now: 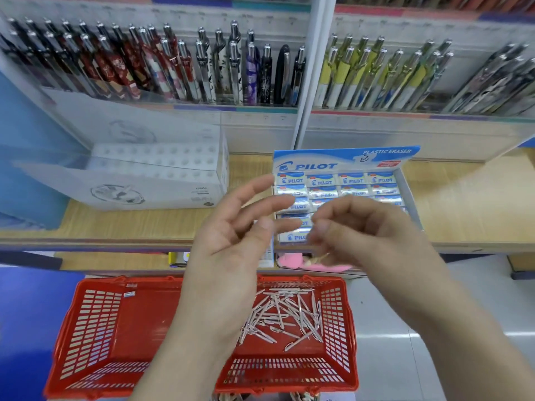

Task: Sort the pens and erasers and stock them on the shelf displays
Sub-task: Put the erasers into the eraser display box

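Observation:
A blue-and-white Pilot plastic eraser box (347, 160) stands on the wooden shelf (463, 204), filled with rows of wrapped erasers (351, 180). My left hand (231, 238) hovers in front of the box's left side, fingers spread and holding nothing. My right hand (362, 235) is blurred in front of the box's lower rows, its fingers loosely curled with nothing visible in them. Below my arms, a red basket (95, 285) holds several thin pale pens (283, 316) scattered on its right half.
Racks of upright pens (173, 65) and yellow-green pens (376, 76) fill the upper shelf. A white cardboard box (150, 180) sits left of the erasers. A pink item (289, 260) lies on the lower shelf. A blue panel (29, 314) is at left.

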Demonstrator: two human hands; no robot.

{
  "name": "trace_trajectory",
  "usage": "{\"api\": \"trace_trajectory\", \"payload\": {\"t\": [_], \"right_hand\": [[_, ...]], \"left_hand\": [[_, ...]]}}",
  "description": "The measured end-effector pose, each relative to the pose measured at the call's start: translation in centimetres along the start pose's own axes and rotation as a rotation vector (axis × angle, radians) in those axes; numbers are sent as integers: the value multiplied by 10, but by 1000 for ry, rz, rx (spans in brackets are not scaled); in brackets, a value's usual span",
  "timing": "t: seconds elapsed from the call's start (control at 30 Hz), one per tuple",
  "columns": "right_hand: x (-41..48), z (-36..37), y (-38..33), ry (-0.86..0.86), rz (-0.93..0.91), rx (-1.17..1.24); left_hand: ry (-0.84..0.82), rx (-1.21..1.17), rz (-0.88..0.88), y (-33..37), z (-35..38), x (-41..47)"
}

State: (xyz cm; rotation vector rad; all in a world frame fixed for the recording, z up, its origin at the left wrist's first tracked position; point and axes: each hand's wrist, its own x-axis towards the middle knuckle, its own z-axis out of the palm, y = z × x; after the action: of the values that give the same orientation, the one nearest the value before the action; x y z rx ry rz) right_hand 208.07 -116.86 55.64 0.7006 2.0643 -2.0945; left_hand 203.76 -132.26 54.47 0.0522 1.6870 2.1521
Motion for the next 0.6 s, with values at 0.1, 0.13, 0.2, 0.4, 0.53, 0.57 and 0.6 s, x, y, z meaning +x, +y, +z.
{"api": "trace_trajectory", "payload": {"t": [0.1, 0.13, 0.2, 0.4, 0.53, 0.57, 0.6], "right_hand": [[-14, 10, 11, -214, 124, 205], [-16, 13, 14, -221, 123, 242], [-18, 16, 19, -186, 97, 276], [-20, 2, 18, -75, 67, 224], [-19, -5, 18, -38, 30, 68], [-18, -6, 19, -22, 8, 9], [-16, -6, 19, -3, -10, -49]], "left_hand": [[-8, -183, -24, -2, 14, -9], [5, -179, -21, -4, 20, -11], [41, -144, -10, -9, 26, -14], [-31, 191, 57, -13, 8, -19], [69, 330, 29, -18, 5, -19], [88, 342, 17, -20, 4, -18], [100, 352, 10, -21, 4, -17]]}}
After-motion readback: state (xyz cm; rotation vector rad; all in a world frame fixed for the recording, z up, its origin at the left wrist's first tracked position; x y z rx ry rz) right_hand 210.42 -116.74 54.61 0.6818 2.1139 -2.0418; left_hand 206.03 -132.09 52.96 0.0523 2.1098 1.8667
